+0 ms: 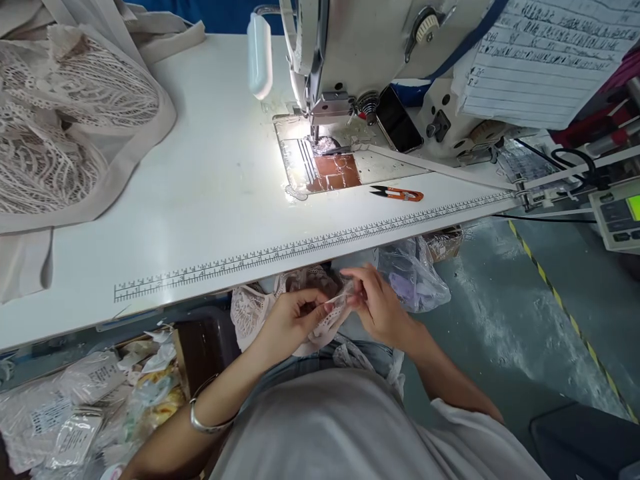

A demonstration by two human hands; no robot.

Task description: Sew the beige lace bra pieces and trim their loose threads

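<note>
White sewing table (210,200) under a lit machine, both hands busy with lace just below its front edge.

At about 6 o'clock in the view, under the table's printed ruler strip (300,248), the left hand (290,317) and the right hand (380,303) meet, each pinching the lace piece (249,312) with thumb and fingertips closed on it. The lace lies over the lap, off the table. A silver bangle (205,420) circles the left wrist. Orange thread snips (400,194) lie on the table at 1 o'clock from the hands, just in front of the sewing machine (350,47). A heap of lace garments (75,120) sits at 10 o'clock, well apart. A clear plastic bag (415,273) sits near the right hand at 2 o'clock, under the table edge.
</note>
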